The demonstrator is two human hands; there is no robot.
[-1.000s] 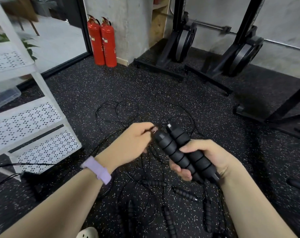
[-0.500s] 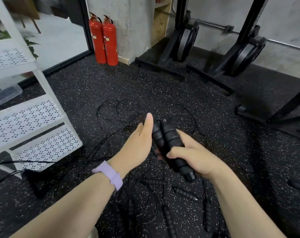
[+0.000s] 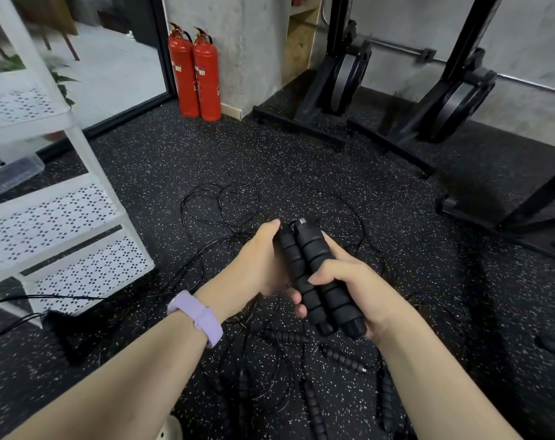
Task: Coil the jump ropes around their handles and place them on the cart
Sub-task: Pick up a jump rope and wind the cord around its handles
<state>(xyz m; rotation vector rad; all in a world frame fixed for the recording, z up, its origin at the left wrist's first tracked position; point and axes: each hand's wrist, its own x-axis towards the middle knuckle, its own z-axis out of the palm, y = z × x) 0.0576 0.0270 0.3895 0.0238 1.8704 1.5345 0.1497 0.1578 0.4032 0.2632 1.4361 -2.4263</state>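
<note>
Handles (image 3: 317, 277) sit side by side in my right hand (image 3: 355, 287), fingers curled round both, held above the tangle of ropes (image 3: 225, 214) on the floor (image 3: 174, 154). My left hand (image 3: 257, 262) lies flat against the pair near the top, fingers hidden; I cannot tell whether it pinches the cord. For a good coil I judge it best to keep the handles parallel, draw slack from the floor and lay turns snug, side by side. The cart (image 3: 57, 217) stands to the left, nearby.
</note>
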